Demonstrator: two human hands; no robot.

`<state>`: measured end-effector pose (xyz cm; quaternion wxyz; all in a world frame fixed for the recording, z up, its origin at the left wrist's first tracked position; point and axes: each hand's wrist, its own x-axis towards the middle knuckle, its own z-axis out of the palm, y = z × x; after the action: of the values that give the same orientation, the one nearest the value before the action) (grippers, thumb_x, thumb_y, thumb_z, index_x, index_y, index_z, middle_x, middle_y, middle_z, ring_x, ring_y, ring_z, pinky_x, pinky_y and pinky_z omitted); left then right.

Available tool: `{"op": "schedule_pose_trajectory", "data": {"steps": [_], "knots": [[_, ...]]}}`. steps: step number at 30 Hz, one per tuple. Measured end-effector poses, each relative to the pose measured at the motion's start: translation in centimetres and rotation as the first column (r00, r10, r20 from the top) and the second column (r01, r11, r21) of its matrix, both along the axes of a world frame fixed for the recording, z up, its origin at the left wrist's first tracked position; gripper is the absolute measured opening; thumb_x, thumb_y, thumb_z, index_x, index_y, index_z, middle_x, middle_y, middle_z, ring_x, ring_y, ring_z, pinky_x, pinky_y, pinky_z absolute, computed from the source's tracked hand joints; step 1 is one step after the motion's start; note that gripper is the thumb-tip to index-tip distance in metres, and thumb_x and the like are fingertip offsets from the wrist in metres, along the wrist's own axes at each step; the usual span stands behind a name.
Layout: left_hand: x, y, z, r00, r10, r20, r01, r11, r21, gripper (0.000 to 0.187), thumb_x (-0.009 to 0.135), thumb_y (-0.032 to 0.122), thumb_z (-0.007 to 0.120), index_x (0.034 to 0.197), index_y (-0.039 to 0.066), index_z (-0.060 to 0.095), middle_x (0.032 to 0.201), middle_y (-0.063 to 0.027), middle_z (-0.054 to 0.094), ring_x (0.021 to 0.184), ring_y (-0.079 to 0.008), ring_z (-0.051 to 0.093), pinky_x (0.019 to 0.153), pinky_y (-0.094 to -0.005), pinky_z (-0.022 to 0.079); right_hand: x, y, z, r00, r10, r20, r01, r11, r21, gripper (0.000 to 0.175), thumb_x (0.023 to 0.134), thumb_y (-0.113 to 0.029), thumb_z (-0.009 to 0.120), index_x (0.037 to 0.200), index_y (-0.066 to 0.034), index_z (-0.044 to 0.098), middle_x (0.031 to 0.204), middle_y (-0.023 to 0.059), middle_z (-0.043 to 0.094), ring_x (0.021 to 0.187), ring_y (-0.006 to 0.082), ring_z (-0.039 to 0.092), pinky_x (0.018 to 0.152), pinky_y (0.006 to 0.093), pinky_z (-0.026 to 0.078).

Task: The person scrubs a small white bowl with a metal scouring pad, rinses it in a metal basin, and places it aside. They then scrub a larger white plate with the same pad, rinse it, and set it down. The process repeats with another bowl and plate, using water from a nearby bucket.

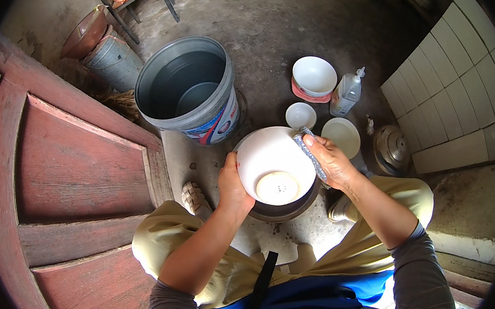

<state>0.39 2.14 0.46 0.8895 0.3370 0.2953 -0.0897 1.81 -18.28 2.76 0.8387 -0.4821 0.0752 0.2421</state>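
A large white bowl (270,156) is tilted so that its underside and foot ring face me. My left hand (235,184) grips its left rim. In my right hand (330,160) is a silvery scrubbing pad (309,154), pressed against the bowl's right side. Beneath the bowl stands a dark round basin (280,214), mostly hidden by it. Just beyond my right hand, a small white bowl (301,116) and a shallow pale bowl (342,136) sit on the floor.
A large plastic bucket (222,125) stands ahead left, beside a red wooden door (83,166). Farther right are a white bowl on a pink one (315,76) and a pump bottle (345,96). A lidded metal pot (390,147) lies by the tiled wall (451,85).
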Motion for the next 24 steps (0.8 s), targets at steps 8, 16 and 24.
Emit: {"op": "schedule_pose_trajectory", "data": {"steps": [8, 16, 24], "knots": [[-0.3, -0.8, -2.5, 0.999, -0.02, 0.05, 0.029, 0.98, -0.196, 0.039, 0.101, 0.028, 0.035, 0.124, 0.005, 0.055, 0.12, -0.0096, 0.062, 0.108, -0.0226, 0.062, 0.095, -0.0395, 0.051, -0.8, 1.9, -1.4, 0.976, -0.163, -0.143, 0.177, 0.979, 0.097, 0.05, 0.089, -0.05, 0.067, 0.117, -0.0081, 0.062, 0.11, 0.003, 0.068, 0.099, 0.0133, 0.064, 0.089, 0.0311, 0.051], [2.4, 1.2, 1.3, 0.864, -0.494, -0.102, 0.504, 0.837, 0.212, 0.051, 0.1, 0.044, 0.045, 0.096, -0.002, 0.066, 0.092, -0.0132, 0.07, 0.085, -0.0201, 0.068, 0.082, -0.0307, 0.052, 0.7, -1.0, 1.4, 0.986, 0.114, -0.119, -0.125, 0.988, -0.087, 0.052, 0.082, -0.039, 0.078, 0.113, 0.0, 0.063, 0.102, 0.0072, 0.07, 0.089, 0.0138, 0.068, 0.079, 0.0257, 0.055], [0.7, -1.2, 2.2, 0.87, -0.488, 0.069, 0.196, 0.471, 0.86, 0.052, 0.097, 0.033, 0.054, 0.058, -0.001, 0.057, 0.048, -0.0083, 0.051, 0.044, -0.0161, 0.047, 0.049, -0.0359, 0.037, 0.9, 0.3, 3.7, 0.865, 0.457, 0.205, -0.273, 0.774, -0.571, 0.036, 0.079, -0.035, 0.081, 0.087, -0.0018, 0.068, 0.075, 0.0031, 0.067, 0.071, 0.0085, 0.059, 0.065, 0.0266, 0.05]]}}
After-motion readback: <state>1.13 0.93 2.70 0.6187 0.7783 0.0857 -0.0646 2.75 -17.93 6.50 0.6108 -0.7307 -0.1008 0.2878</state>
